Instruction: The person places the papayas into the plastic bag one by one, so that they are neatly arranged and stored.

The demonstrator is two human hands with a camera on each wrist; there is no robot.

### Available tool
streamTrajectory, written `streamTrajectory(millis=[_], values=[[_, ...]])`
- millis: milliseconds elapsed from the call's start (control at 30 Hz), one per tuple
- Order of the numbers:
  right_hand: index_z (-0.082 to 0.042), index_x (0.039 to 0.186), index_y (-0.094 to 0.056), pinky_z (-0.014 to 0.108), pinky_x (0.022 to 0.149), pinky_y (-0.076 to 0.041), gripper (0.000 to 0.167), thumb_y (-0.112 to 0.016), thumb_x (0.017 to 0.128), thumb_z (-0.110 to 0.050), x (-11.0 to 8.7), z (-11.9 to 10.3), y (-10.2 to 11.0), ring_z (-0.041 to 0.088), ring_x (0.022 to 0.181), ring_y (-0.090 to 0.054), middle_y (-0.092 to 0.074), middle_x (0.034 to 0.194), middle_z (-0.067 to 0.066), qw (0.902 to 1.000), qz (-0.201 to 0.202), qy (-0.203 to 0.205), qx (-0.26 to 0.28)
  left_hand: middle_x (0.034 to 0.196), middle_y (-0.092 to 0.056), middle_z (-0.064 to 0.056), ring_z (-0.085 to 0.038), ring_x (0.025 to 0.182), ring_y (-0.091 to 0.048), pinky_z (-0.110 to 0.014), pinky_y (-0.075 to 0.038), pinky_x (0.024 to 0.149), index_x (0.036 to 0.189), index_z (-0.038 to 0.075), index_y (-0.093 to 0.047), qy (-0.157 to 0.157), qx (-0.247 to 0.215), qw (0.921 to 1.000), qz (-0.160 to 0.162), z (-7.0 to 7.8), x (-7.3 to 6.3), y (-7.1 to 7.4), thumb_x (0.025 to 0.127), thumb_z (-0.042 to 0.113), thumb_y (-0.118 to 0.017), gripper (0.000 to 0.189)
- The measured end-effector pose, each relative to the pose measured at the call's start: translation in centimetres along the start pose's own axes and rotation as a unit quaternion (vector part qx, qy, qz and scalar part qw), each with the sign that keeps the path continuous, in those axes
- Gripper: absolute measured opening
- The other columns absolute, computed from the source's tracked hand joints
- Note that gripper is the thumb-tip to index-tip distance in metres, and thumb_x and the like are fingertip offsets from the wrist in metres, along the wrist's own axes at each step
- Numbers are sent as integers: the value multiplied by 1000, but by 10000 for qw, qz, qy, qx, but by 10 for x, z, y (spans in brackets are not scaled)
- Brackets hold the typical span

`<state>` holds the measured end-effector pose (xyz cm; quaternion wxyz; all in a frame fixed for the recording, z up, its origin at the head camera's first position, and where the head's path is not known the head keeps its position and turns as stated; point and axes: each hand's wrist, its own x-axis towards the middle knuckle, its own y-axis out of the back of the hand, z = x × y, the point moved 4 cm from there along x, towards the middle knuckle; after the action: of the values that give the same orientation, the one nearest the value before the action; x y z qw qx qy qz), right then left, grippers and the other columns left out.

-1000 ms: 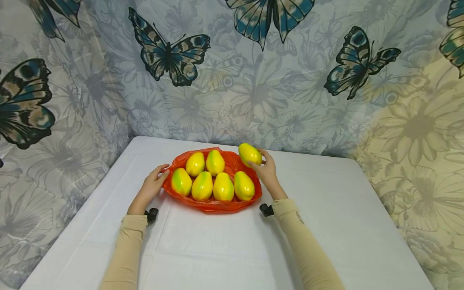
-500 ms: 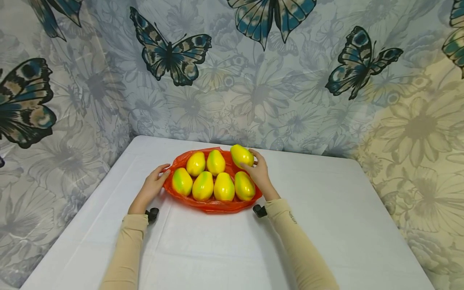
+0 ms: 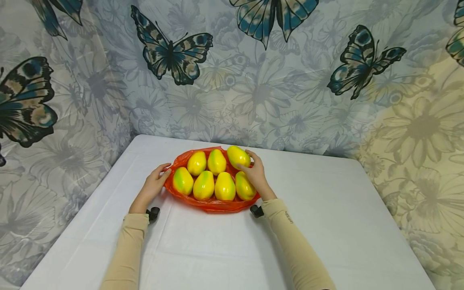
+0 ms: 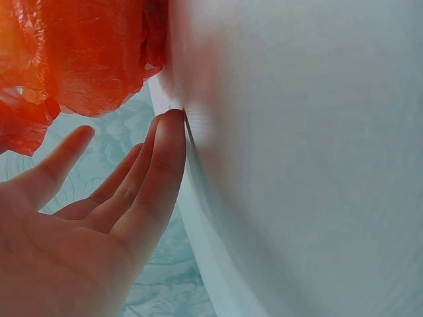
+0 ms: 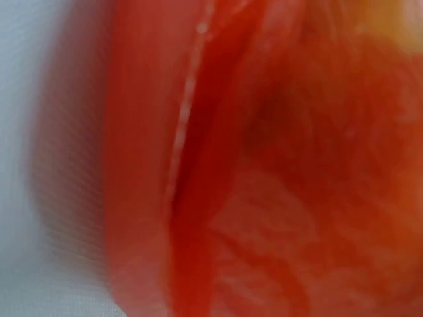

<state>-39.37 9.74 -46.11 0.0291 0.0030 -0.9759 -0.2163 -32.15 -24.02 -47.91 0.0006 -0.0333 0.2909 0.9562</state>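
Note:
My right hand [image 3: 258, 174] grips a glossy yellow-green mango-like fruit [image 3: 236, 155] over the back right of a red plastic bag [image 3: 217, 207]. Fingers and thumb curl round the fruit's right side. Several similar fruits [image 3: 204, 185] lie in two rows on the bag. At the bag's left edge is my left hand [image 3: 152, 187], its fingers extended. The left wrist view shows that hand [image 4: 99, 231] with straight fingers just beside the crinkled red plastic [image 4: 92, 53]. In the right wrist view, the bag's folded plastic [image 5: 297, 198] fills most of the picture and the right hand is out of sight.
A white cloth-covered table [image 3: 203, 249] bears the bag, which lies near its back edge. Behind and to the sides hangs a curtain [image 3: 261, 96] with flowers and butterflies. Small black wrist cameras [image 3: 257, 211] sit by both cuffs.
My right hand has carried the fruit leftward and slightly down, from the bag's right edge to beside the back-row fruits. The left hand stays at the bag's left edge.

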Motion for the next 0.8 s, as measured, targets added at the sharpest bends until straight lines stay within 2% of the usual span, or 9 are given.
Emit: streamTrajectory(millis=[400,567,800], values=[[-14,148,-40,53,115,-35,64,-68,92,-28,1,1,-6,40,137,-39,-32,154,16,9996,-261,49,14,152,-33,-29,-49,130,-47,-58,-41,107,151,6,-32,-59,8,10000,20,-1,0,0,106,35,-37,54],[-16,149,-38,53,117,-31,65,-62,94,-39,1,2,-7,36,142,-34,-31,155,13,9991,-408,-15,-81,152,-34,-29,-50,132,-45,-59,-38,110,151,7,-32,-73,-11,10000,42,-1,1,0,106,36,-38,54],[-11,150,-38,50,122,-22,65,-49,99,-49,3,1,-8,30,147,-28,-36,155,11,9977,-625,215,-170,151,-34,-29,-50,130,-46,-59,-40,108,151,7,-32,-116,-7,9999,54,-2,1,0,106,35,-38,53]])
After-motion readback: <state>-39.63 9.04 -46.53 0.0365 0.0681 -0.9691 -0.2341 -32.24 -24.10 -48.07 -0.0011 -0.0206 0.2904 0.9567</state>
